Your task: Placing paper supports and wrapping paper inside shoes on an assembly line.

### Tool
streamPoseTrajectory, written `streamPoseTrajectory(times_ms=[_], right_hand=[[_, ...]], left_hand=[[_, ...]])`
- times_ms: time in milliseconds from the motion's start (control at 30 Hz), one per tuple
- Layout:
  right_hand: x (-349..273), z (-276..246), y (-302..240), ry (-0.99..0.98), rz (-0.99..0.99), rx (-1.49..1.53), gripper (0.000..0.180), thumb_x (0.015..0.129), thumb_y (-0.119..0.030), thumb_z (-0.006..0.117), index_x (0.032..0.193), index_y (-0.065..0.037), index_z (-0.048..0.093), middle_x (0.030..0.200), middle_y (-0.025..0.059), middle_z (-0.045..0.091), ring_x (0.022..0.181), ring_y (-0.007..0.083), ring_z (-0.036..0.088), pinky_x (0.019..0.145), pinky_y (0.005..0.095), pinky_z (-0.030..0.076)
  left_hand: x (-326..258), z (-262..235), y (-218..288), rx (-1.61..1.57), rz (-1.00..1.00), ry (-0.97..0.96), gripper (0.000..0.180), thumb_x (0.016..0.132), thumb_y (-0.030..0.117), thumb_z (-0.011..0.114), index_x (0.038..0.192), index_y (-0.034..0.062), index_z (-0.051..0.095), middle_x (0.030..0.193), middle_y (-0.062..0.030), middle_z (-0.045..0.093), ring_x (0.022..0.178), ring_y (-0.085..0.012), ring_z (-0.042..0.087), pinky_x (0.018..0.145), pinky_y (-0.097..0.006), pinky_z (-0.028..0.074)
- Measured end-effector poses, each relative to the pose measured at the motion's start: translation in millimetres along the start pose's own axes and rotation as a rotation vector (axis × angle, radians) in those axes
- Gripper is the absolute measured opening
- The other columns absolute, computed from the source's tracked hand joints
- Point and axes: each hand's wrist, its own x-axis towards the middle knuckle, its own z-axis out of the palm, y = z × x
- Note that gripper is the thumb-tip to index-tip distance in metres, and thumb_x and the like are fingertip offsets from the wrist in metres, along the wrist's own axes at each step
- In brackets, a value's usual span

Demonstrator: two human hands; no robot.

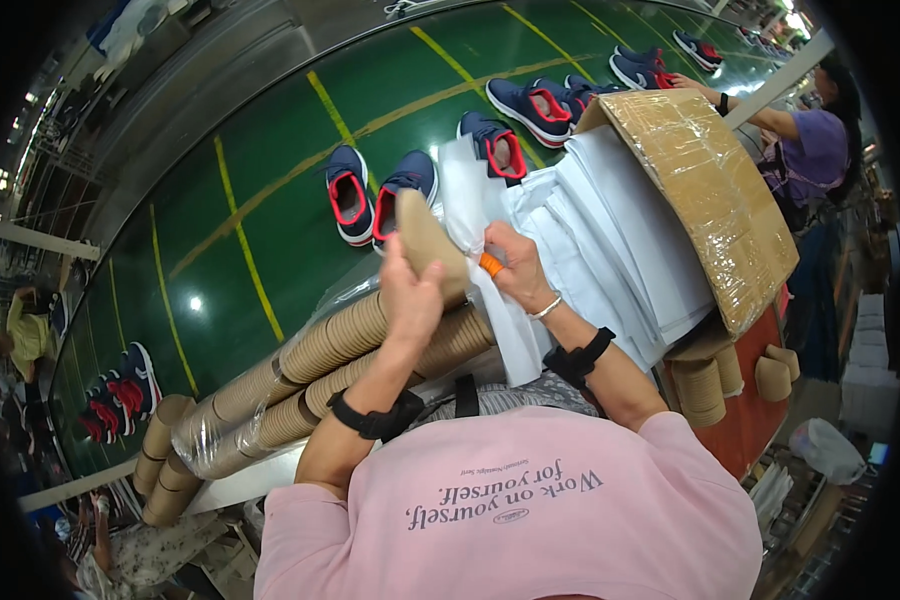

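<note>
Brown pulp-paper shoe insert [428, 240], cone-like, upright in the left hand [410, 295]; grip clenched around its lower half, thumb side toward the camera. Right hand [518, 268] just beside it, fingers pinched on a sheet of white tissue paper [475, 215] that rises above both hands and hangs down below the wrist. An orange cap [491, 264] covers one fingertip of the right hand. Silver bracelet [547, 308] on the right wrist; black straps on both forearms.

Below the hands: long nested rows of the same brown inserts [315, 360], lying on their sides, partly wrapped in clear plastic, running off toward lower left. More stacked inserts [698, 385] at the right, under the box.

Right of the hands: stack of white tissue sheets [610, 240], touching the hanging sheet, partly roofed by a tilted cardboard box flap [705, 190] covered with clear tape.

Beyond: green conveyor belt [270, 200] with yellow lines, carrying navy sneakers with red lining [350, 195]; one pair sits just behind the held insert, others further along to upper right and at the far left edge.

Another person in a purple top [815, 150] at upper right, arm reaching to the belt. Pink shirt of the wearer fills the bottom edge.
</note>
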Motion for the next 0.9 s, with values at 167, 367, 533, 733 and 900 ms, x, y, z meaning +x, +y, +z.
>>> streamPoseTrajectory(times_ms=[167,367,533,733,900], right_hand=[[-25.1,23.1,19.2,-0.187,0.061,0.159,0.011,0.073,-0.002,0.066,0.08,0.0,0.058,0.076,0.0035,0.057,0.071,0.0139,0.055,0.066,0.0245,0.043],[-30.7,-11.7,63.6,0.231,0.628,0.588,0.011,0.086,-0.009,0.056,0.086,-0.001,0.064,0.08,-0.0022,0.059,0.075,0.0065,0.053,0.067,0.0216,0.042],[-52.3,-69.9,104.2,0.553,0.398,0.744,0.019,0.092,-0.017,0.049,0.101,-0.003,0.059,0.087,0.0008,0.06,0.082,0.0102,0.055,0.074,0.0288,0.047],[8.7,-11.5,12.6,0.263,-0.121,0.753,0.025,0.085,-0.023,0.057,0.098,-0.001,0.058,0.095,0.0068,0.058,0.087,0.0167,0.052,0.08,0.0316,0.043],[-1.9,-75.4,-62.9,0.179,-0.267,0.277,0.041,0.08,-0.03,0.062,0.109,-0.003,0.055,0.108,0.0151,0.054,0.099,0.0245,0.052,0.087,0.0366,0.041]], left_hand=[[2.5,-5.3,75.8,-0.19,0.223,0.037,0.034,0.077,-0.009,0.052,0.109,-0.0015,0.044,0.103,-0.0095,0.055,0.094,-0.0143,0.056,0.083,-0.028,0.045],[0.9,27.2,-10.5,0.359,0.005,-0.244,0.033,0.076,0.001,0.052,0.107,-0.0036,0.041,0.102,-0.0281,0.054,0.101,-0.043,0.05,0.085,-0.045,0.038],[-1.8,45.5,-26.4,0.448,0.14,-0.54,0.056,0.078,0.009,0.051,0.13,-0.0038,0.033,0.119,-0.0273,0.046,0.109,-0.0393,0.046,0.098,-0.04,0.032],[3.7,49.7,-15.5,-0.141,0.184,-0.333,0.051,0.073,0.001,0.057,0.123,-0.0021,0.046,0.118,-0.0179,0.053,0.102,-0.0254,0.054,0.084,-0.034,0.045],[-12.7,91.4,4.6,-0.221,0.272,-0.796,0.049,0.075,0.003,0.058,0.123,-0.0004,0.046,0.114,-0.0161,0.055,0.098,-0.024,0.056,0.082,-0.033,0.046]])
